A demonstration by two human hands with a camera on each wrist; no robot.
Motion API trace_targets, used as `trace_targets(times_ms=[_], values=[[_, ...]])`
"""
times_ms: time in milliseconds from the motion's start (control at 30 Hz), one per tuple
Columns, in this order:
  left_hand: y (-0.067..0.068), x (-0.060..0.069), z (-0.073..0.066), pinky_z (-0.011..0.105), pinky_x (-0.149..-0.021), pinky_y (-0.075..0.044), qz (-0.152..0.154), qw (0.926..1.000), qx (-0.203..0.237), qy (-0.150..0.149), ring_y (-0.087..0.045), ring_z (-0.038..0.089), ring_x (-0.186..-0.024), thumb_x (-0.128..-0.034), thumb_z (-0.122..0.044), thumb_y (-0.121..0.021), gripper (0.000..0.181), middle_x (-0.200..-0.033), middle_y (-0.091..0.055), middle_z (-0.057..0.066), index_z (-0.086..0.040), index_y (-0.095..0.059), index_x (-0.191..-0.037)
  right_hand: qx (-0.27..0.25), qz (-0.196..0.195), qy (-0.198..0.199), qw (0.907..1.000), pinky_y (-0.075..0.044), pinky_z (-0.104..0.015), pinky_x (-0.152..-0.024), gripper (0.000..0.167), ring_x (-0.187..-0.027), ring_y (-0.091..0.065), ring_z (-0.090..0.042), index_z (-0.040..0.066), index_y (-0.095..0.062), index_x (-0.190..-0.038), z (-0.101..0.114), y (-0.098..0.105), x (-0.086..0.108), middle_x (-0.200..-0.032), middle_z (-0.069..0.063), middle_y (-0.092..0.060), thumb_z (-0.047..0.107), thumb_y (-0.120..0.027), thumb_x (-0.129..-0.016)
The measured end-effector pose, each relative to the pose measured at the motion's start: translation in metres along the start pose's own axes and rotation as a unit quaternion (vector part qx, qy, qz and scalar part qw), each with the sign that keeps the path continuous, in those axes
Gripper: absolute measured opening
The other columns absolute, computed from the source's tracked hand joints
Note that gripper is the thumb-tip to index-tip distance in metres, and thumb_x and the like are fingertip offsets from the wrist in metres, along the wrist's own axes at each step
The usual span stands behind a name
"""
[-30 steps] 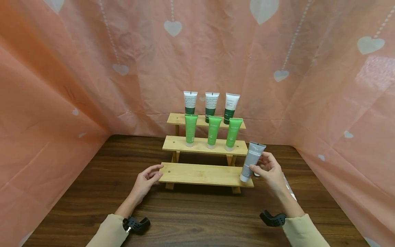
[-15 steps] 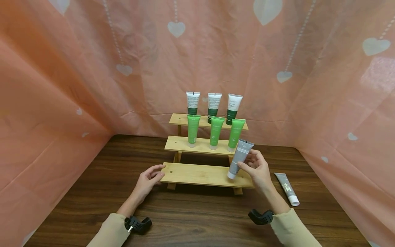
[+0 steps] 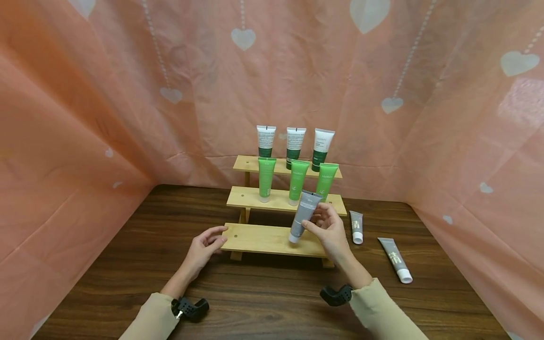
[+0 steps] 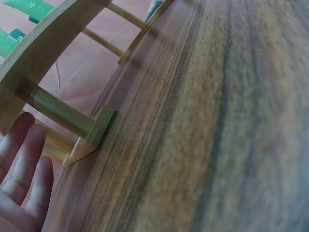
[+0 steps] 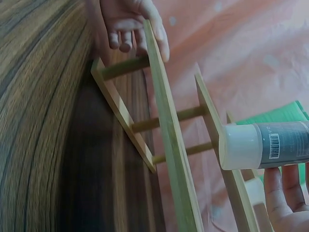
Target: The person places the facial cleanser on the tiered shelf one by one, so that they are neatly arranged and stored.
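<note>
My right hand [image 3: 331, 231] grips a grey squeeze tube [image 3: 304, 215] between thumb and fingers. Tilted, with its white cap down, the tube hovers over the lowest step of a three-tier wooden display stand [image 3: 255, 240]. In the right wrist view its cap [image 5: 241, 147] is apart from the front plank. My left hand [image 3: 203, 248] rests its fingertips at the left end of that lowest step. Seen from the left wrist, its fingers [image 4: 29, 159] are loosely extended beside the plank. Several fingers of the right hand are hidden behind the tube.
Three green tubes [image 3: 266, 179] stand on the middle step. Three white-and-green tubes [image 3: 295, 141] are on the top step. Two grey tubes, one nearer the stand [image 3: 357, 227] and one farther right [image 3: 395, 259], lie on the wooden table [image 3: 272, 297]. Pink curtains [image 3: 204, 94] enclose the back and sides.
My right hand has carried the grey tube leftward, from the lowest step's right end toward its middle, uncovering the two tubes on the table. The left hand has stayed at the step's left end.
</note>
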State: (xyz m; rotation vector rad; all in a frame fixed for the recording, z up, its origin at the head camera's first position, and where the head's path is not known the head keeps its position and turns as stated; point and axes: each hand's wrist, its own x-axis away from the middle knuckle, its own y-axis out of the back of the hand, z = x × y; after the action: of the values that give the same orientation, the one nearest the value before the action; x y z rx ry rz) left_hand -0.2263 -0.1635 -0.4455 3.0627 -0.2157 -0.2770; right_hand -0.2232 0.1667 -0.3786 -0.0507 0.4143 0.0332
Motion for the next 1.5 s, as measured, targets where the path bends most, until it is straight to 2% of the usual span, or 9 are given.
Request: trace_targets(times_ms=[300,600,867,1067,1267,1367,1500], values=[[-0.001,-0.001,-0.002,0.049,-0.074,-0.05,-0.002,1.0,0.001,-0.004,-0.063,0.015,-0.081,-0.0904,-0.013,-0.062,0.036,-0.103,-0.065,0.02,0.001,-0.056,-0.123,-0.005,0.006,0.019,0.9998,-0.046,-0.03,-0.08,0.046,-0.094,-0.055,-0.023,0.001,-0.049,-0.12,-0.005,-0.024,-0.004,-0.107,-0.011,-0.056,-0.006,-0.07,-0.079],[0.0,0.001,-0.002,0.048,-0.075,-0.051,-0.009,0.9999,-0.006,0.006,-0.063,0.014,-0.081,-0.0904,-0.014,-0.062,0.037,-0.103,-0.065,0.018,-0.001,-0.056,-0.124,-0.011,0.037,0.027,0.9989,-0.049,-0.029,-0.078,0.042,-0.094,-0.055,-0.024,-0.001,-0.048,-0.116,-0.011,-0.047,-0.009,-0.108,-0.017,-0.054,-0.007,-0.069,-0.079],[-0.002,0.004,-0.001,0.047,-0.077,-0.05,-0.016,0.9996,-0.01,0.018,-0.063,0.014,-0.083,-0.0904,-0.017,-0.063,0.037,-0.105,-0.065,0.017,-0.003,-0.056,-0.125,-0.005,0.073,0.035,0.9967,-0.05,-0.028,-0.076,0.042,-0.097,-0.053,-0.031,-0.008,-0.045,-0.116,-0.015,-0.063,-0.006,-0.107,-0.028,-0.052,-0.012,-0.066,-0.08],[-0.003,0.004,0.001,0.049,-0.077,-0.049,-0.009,0.9998,-0.005,0.017,-0.063,0.016,-0.083,-0.0909,-0.016,-0.062,0.037,-0.106,-0.065,0.018,-0.003,-0.056,-0.125,0.024,0.085,0.05,0.9948,-0.049,-0.03,-0.077,0.041,-0.094,-0.052,-0.036,-0.011,-0.045,-0.117,0.0,-0.067,0.005,-0.103,-0.028,-0.052,-0.015,-0.063,-0.08],[-0.003,0.004,-0.001,0.048,-0.075,-0.05,-0.014,0.9998,-0.004,0.012,-0.064,0.015,-0.081,-0.0905,-0.015,-0.062,0.036,-0.104,-0.065,0.018,-0.002,-0.056,-0.124,0.051,0.1,0.051,0.9924,-0.048,-0.035,-0.079,0.037,-0.092,-0.054,-0.035,-0.009,-0.052,-0.118,0.004,-0.065,0.006,-0.101,-0.024,-0.056,-0.009,-0.064,-0.082],[-0.003,0.003,-0.002,0.048,-0.075,-0.05,-0.012,0.9999,-0.004,0.011,-0.064,0.015,-0.08,-0.0906,-0.014,-0.062,0.037,-0.104,-0.065,0.018,-0.002,-0.056,-0.124,0.046,0.108,0.043,0.9921,-0.048,-0.037,-0.08,0.037,-0.094,-0.054,-0.033,-0.008,-0.053,-0.118,0.004,-0.065,0.006,-0.104,-0.024,-0.056,-0.008,-0.063,-0.083],[-0.002,0.003,-0.003,0.048,-0.076,-0.05,-0.01,0.9999,-0.003,0.012,-0.064,0.015,-0.081,-0.0907,-0.014,-0.062,0.037,-0.105,-0.065,0.019,-0.002,-0.056,-0.125,0.03,0.113,0.038,0.9924,-0.048,-0.033,-0.082,0.038,-0.097,-0.054,-0.031,-0.007,-0.052,-0.12,-0.002,-0.067,0.004,-0.107,-0.025,-0.055,-0.007,-0.063,-0.084]])
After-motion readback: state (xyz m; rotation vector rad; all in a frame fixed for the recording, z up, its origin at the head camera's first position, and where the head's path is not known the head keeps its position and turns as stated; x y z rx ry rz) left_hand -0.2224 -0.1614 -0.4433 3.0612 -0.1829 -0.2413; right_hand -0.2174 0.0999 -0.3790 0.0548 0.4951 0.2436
